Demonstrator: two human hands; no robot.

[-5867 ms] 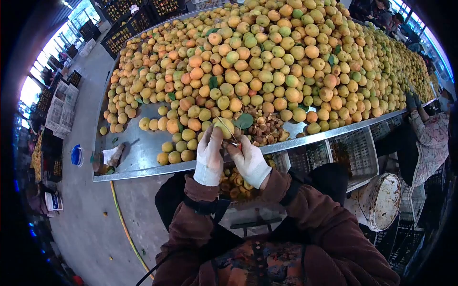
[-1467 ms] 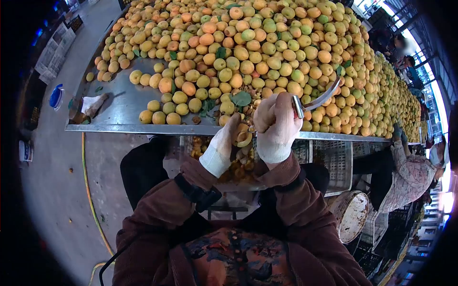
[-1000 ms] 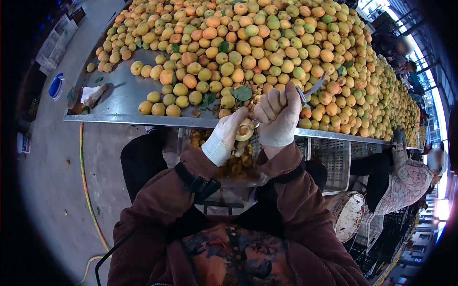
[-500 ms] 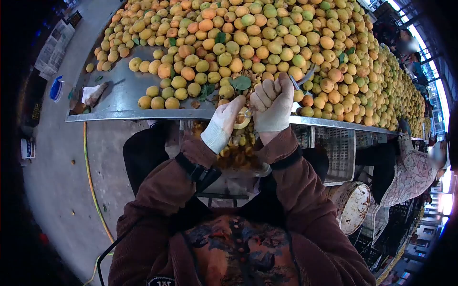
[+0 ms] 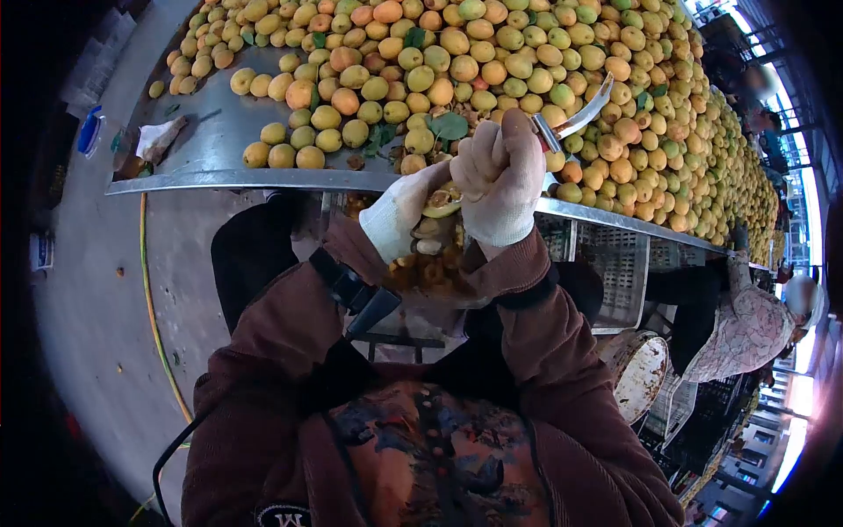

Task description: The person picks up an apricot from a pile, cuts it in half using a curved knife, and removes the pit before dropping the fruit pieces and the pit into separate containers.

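My gloved left hand (image 5: 402, 211) is closed around a cut yellow fruit (image 5: 442, 200) just past the table's front edge. Right beside it, my gloved right hand (image 5: 500, 180) makes a fist round a tool with a curved metal blade (image 5: 590, 107), which points up and to the right over the fruit pile. Below both hands, a container of cut fruit pieces (image 5: 421, 279) partly shows between my forearms. A large heap of yellow-orange fruit (image 5: 527, 66) covers much of the metal table (image 5: 219, 140).
Green leaves (image 5: 450, 126) lie on the table near my hands. Plastic crates (image 5: 615, 279) and a rusty round bucket (image 5: 639, 379) stand at the right. Beyond them sits another person (image 5: 746, 321). A yellow hose (image 5: 154, 321) runs along the floor at left.
The curved blade has turned out and shows at greater length. The cut fruit has tilted between my hands, and the whole view has shifted slightly.
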